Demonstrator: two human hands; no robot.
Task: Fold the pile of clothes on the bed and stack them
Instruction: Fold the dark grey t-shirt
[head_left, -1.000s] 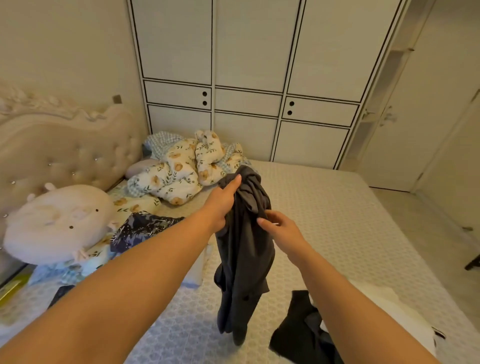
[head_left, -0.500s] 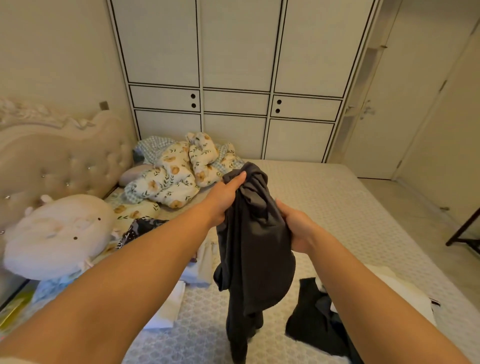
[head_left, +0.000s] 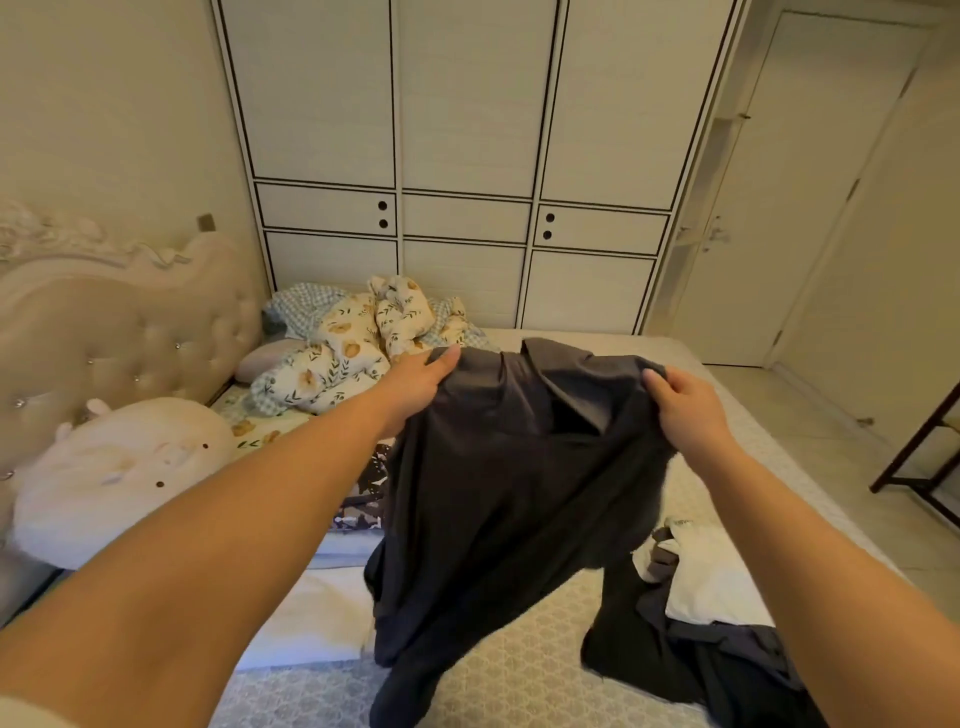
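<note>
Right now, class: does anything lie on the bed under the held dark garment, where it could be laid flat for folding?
Partly. The left hand and right hand hold the dark grey garment spread in the air. Below, white folded cloth lies left, a dark-and-white clothes heap right; bare mattress shows between them.

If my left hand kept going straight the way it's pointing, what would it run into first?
Probably the floral quilt bunched just beyond the left hand, which holds the dark shirt; the wardrobe stands behind. Depth is unclear.
</note>
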